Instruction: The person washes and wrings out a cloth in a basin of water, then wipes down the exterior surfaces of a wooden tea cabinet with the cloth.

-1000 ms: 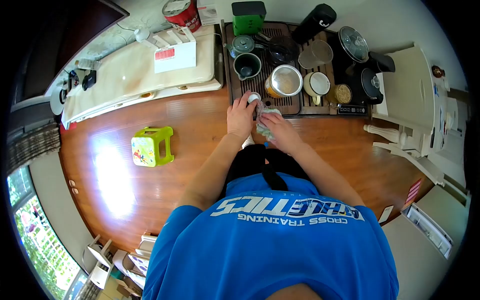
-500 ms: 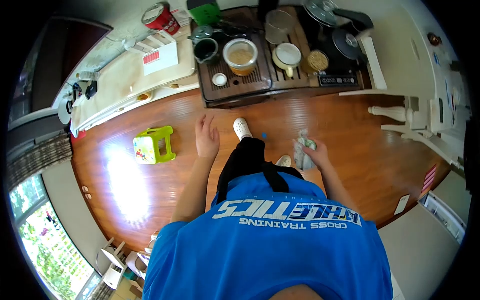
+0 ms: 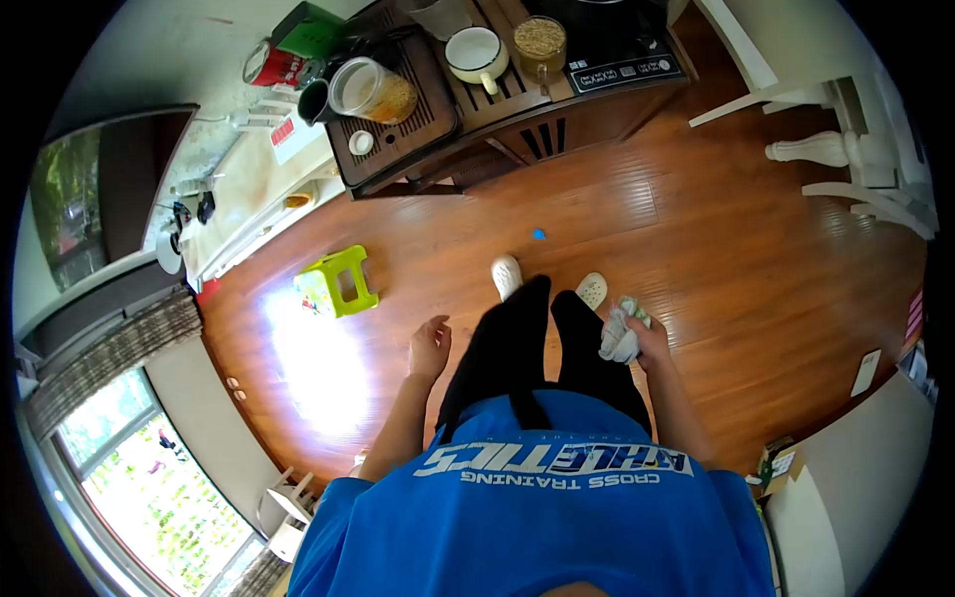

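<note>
My right hand (image 3: 652, 343) is closed around a crumpled pale cloth (image 3: 620, 332) with greenish patches, held beside my right thigh. My left hand (image 3: 430, 346) hangs by my left leg, its fingers loosely bent and apart, with nothing in it. A small blue scrap (image 3: 539, 234) lies on the wooden floor ahead of my white clogs (image 3: 506, 274).
Ahead stands a dark tea table (image 3: 517, 159) bearing a white mug (image 3: 476, 52), a glass cup of grains (image 3: 540, 42), a clear tub (image 3: 373, 92) and a cooktop (image 3: 627, 72). A green stool (image 3: 343, 282) is at left; white chair legs (image 3: 811, 149) are at right.
The tea table now sits farther away and higher in view, and my feet are farther from it. The cloth has become more bunched in my right hand. My left hand's fingers have curled in.
</note>
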Demonstrator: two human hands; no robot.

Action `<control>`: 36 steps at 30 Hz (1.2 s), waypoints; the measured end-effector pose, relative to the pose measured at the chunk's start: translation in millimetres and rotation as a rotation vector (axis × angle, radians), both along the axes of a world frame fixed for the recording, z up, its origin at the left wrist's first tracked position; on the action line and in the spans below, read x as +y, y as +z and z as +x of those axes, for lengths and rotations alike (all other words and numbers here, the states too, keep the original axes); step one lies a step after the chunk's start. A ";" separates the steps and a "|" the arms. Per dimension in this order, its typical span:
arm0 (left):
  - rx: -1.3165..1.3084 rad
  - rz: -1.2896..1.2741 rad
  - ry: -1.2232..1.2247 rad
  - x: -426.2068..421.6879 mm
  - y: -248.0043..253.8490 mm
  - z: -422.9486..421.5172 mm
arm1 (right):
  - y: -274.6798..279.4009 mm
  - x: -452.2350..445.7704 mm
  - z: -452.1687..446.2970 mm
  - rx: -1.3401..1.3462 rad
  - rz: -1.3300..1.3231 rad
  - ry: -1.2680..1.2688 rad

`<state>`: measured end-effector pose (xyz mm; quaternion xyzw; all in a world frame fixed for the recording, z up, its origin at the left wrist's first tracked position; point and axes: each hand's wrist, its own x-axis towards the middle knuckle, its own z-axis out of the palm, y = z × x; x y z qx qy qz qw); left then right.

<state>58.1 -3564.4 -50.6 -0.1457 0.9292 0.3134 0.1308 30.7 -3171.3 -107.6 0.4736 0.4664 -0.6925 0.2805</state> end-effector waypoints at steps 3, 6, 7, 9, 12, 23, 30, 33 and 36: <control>-0.065 -0.045 -0.108 -7.5 -20.6 4.9 | -32.7 -17.7 22.0 0.008 -0.078 -0.070; -0.309 0.026 -0.125 -5.2 -49.8 -3.1 | -72.4 -48.5 38.8 -0.024 -0.134 -0.173; -0.374 0.077 -0.112 0.2 -62.2 -7.6 | -82.4 -59.4 37.4 -0.031 -0.145 -0.192; -0.373 0.101 -0.259 7.3 -93.6 -19.5 | -98.8 -81.2 38.2 -0.150 -0.161 -0.207; -0.403 0.098 -0.350 23.7 -159.2 -40.1 | -147.2 -111.5 48.4 -0.098 -0.214 -0.294; -0.452 -0.088 -0.457 60.9 -487.2 -107.6 | -206.8 -146.1 36.5 -0.032 -0.212 -0.524; -0.305 -0.209 -0.059 117.2 -604.2 -112.2 | -202.3 -119.2 41.5 -0.226 -0.309 -0.511; -0.307 0.176 -0.121 88.4 -642.5 -86.4 | -207.9 -122.3 40.7 -0.189 -0.270 -0.454; -0.511 0.443 -0.027 114.7 -522.2 -96.3 | -219.2 -134.6 37.5 -0.156 -0.164 -0.482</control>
